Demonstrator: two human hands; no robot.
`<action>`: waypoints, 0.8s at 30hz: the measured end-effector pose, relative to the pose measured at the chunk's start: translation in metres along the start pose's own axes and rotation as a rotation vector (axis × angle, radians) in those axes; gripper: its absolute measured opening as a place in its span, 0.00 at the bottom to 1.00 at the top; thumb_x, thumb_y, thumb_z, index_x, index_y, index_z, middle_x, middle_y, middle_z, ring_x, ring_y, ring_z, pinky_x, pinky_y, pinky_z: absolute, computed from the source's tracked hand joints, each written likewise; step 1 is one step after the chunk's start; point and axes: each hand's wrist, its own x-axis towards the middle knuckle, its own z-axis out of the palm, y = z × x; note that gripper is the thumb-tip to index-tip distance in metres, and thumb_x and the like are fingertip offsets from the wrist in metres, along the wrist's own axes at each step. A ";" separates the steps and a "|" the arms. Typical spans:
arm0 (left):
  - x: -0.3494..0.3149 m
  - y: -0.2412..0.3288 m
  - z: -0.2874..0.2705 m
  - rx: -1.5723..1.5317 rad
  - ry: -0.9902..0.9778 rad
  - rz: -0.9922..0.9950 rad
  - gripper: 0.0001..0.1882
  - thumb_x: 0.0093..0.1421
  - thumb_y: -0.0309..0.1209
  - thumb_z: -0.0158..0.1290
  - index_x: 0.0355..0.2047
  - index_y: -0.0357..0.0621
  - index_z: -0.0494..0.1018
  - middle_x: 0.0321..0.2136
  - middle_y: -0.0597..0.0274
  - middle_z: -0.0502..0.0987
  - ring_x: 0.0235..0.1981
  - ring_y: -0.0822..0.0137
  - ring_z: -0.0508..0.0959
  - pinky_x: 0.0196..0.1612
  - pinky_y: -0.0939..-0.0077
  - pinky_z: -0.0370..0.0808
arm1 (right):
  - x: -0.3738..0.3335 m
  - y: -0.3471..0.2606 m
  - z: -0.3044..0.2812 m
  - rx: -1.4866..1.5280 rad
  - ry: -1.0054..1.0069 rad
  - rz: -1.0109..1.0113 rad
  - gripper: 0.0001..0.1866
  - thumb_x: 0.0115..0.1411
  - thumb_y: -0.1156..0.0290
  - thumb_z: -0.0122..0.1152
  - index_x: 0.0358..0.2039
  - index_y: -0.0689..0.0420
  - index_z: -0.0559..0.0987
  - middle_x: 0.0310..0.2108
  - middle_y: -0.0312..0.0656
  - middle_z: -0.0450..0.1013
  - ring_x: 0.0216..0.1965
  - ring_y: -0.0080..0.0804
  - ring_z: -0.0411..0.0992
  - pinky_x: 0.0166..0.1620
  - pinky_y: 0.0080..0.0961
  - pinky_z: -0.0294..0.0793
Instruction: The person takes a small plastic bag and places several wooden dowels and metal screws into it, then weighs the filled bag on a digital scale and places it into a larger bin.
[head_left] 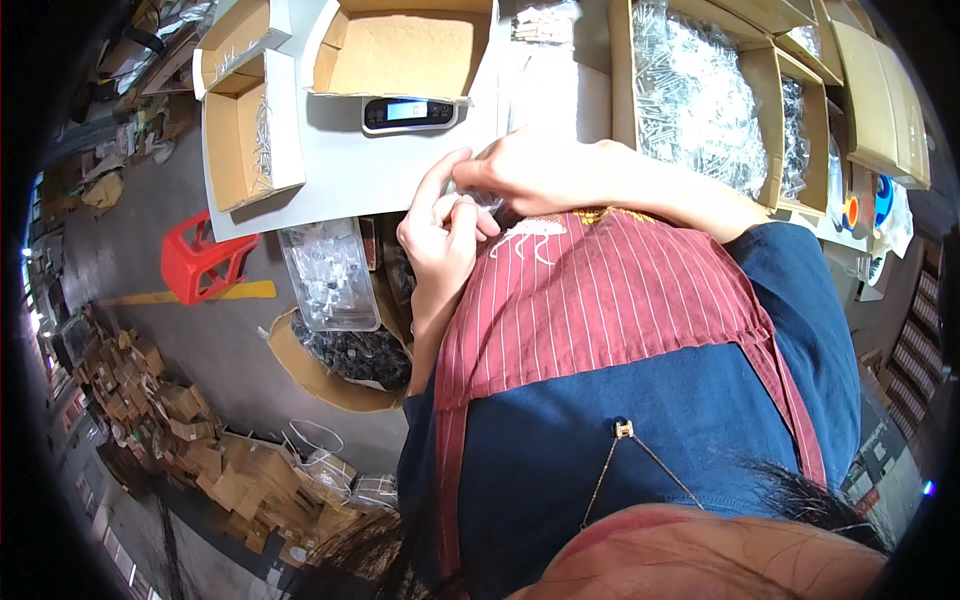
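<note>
Close in front of my apron, at the table's near edge, my two hands meet. My left hand point(440, 236) has its fingers bent, the index finger reaching up to my right hand's fingertips. My right hand point(512, 172) is closed in a pinch, its wrist bent inward. Between them shows a bit of crinkled clear plastic point(482, 198), which looks like a small bag; the fingers hide most of it, and its contents cannot be made out. Just beyond the hands stands a digital scale point(410, 115) with a lit display, and an open cardboard tray point(400, 55) rests on it.
Shallow cardboard boxes point(232, 150) with metal pins stand at the left. A large box point(622, 80) of bagged screws is at the right, near orange-handled scissors point(851, 212). Below the table's left edge are a clear bin point(378, 322), a carton point(300, 365) of black parts and a red stool point(195, 265).
</note>
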 end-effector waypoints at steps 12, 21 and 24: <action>0.009 0.011 0.012 -0.064 0.027 0.019 0.27 0.60 0.13 0.40 0.62 0.31 0.57 0.17 0.57 0.76 0.18 0.75 0.75 0.25 0.83 0.72 | -0.034 0.016 -0.050 1.219 0.365 0.490 0.15 0.67 0.63 0.56 0.48 0.59 0.72 0.38 0.45 0.77 0.36 0.35 0.81 0.38 0.27 0.84; 0.015 0.005 0.014 -0.055 0.041 0.018 0.29 0.60 0.15 0.39 0.63 0.29 0.53 0.17 0.55 0.76 0.17 0.74 0.75 0.25 0.83 0.73 | -0.039 0.012 -0.046 1.268 0.503 0.374 0.20 0.58 0.75 0.63 0.49 0.65 0.68 0.34 0.51 0.79 0.37 0.36 0.81 0.44 0.28 0.82; 0.012 0.006 0.016 -0.039 0.049 0.005 0.30 0.59 0.17 0.38 0.64 0.29 0.52 0.16 0.56 0.75 0.18 0.73 0.74 0.28 0.82 0.72 | -0.037 0.013 -0.045 1.284 0.554 0.434 0.18 0.51 0.82 0.56 0.45 0.64 0.71 0.35 0.53 0.80 0.34 0.31 0.80 0.42 0.23 0.80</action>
